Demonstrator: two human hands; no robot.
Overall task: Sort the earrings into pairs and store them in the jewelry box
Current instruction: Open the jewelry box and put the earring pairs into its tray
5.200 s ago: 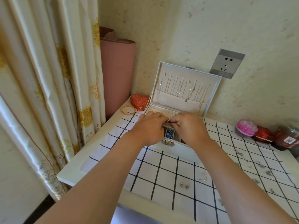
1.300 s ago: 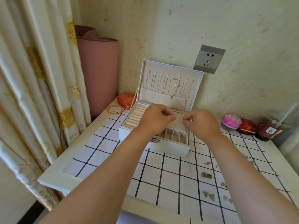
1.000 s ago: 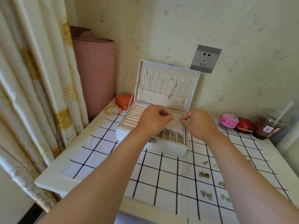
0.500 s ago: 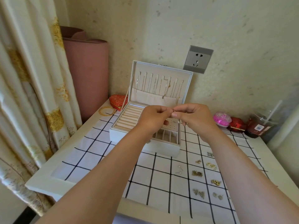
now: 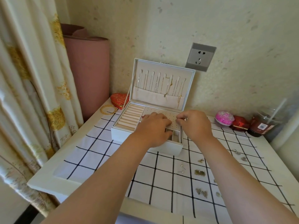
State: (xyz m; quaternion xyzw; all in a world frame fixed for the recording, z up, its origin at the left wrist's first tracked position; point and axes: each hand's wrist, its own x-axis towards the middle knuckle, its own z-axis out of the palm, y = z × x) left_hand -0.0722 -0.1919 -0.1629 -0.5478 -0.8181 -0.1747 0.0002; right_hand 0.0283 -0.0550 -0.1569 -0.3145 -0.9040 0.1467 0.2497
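Observation:
The white jewelry box (image 5: 145, 139) stands open in the middle of the table, its lid (image 5: 163, 84) upright with necklaces hanging inside. My left hand (image 5: 153, 128) rests with bent fingers on the box's perforated earring panel (image 5: 161, 113); I see nothing held in it. My right hand (image 5: 195, 125) hovers at the panel's right edge, thumb and forefinger pinched on an earring too small to make out. Loose earrings lie on the checked cloth to the right, in small groups (image 5: 199, 172) (image 5: 201, 192) (image 5: 182, 168).
A red heart-shaped box (image 5: 119, 101) and gold bangles (image 5: 108, 109) sit left of the jewelry box. A pink rolled mat (image 5: 87, 75) and a curtain (image 5: 29, 88) stand at the left. Pink (image 5: 224, 118) and red (image 5: 239, 123) trinket boxes and a drink cup (image 5: 265, 125) line the right wall.
Both hands came down from a raised pinch in front of the lid onto the perforated panel. The view shifted slightly; the box itself has not moved.

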